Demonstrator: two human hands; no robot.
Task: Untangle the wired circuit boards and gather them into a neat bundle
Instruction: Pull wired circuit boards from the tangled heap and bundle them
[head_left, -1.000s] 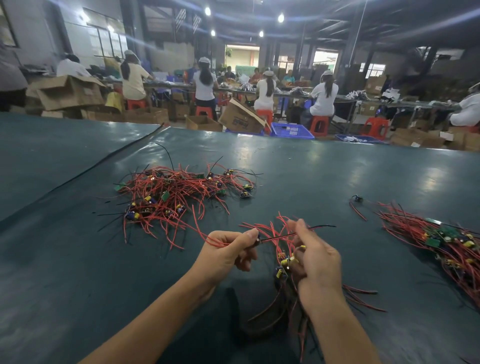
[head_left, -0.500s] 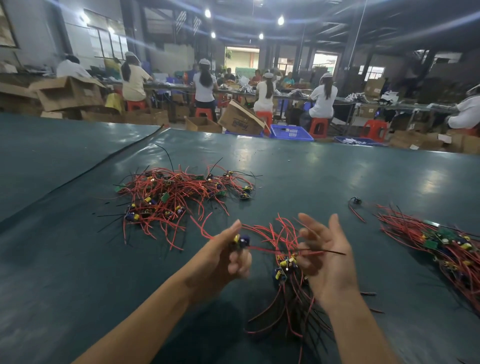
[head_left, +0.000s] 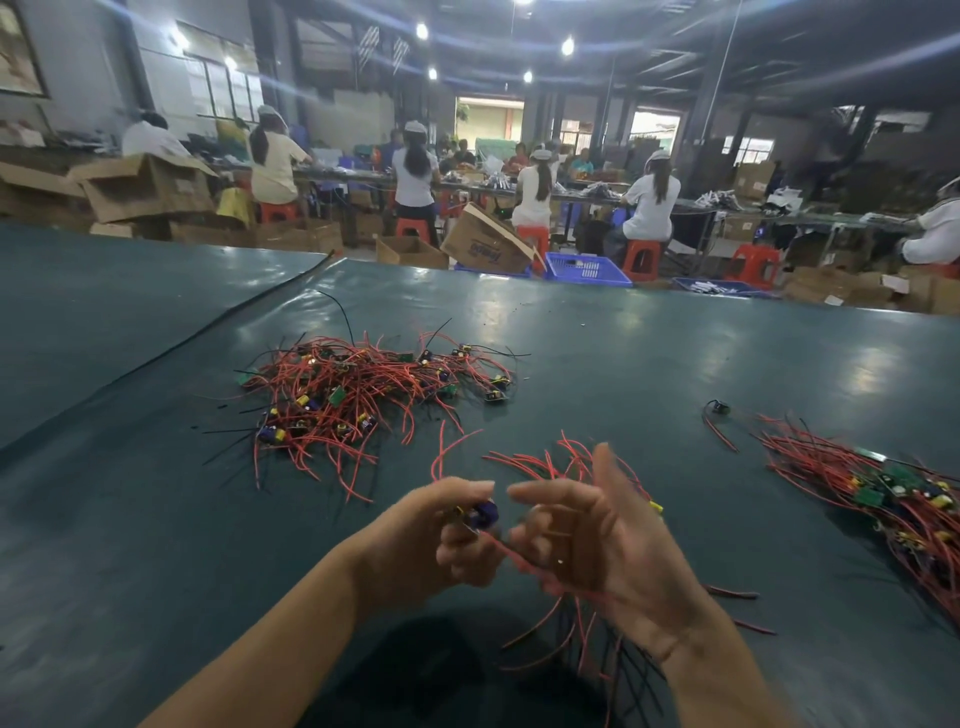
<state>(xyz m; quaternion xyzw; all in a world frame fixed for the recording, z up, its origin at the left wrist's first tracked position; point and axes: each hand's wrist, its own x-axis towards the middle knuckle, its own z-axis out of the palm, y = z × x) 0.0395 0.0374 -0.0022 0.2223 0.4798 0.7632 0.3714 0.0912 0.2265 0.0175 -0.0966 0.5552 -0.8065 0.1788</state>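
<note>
Head view. Left hand (head_left: 441, 538) pinches one wired circuit board (head_left: 482, 513) above the tabletop's (head_left: 623, 374) near edge. Right hand (head_left: 608, 545), fingers (head_left: 543, 491) spread loose, carries red wires (head_left: 524, 564) across its palm. Tangled pile (head_left: 363, 395) left of centre unsorted; straighter bundle (head_left: 893, 493) by right edge. Judged roughly midway.

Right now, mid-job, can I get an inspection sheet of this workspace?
Surface: dark green table, glossy, seam at left.
Job's things: tangled pile far left; straighter pile at right; board in left hand; bundle behind and below right hand.
Clutter: lone board with wires beside the straighter pile.
Hands: left hand pinches the board; right hand blurred, fingers spread, grip unclear.
Cables: red wire runs from the board toward the right hand.
Surroundings: workers on red stools, cardboard boxes, blue crate.
</note>
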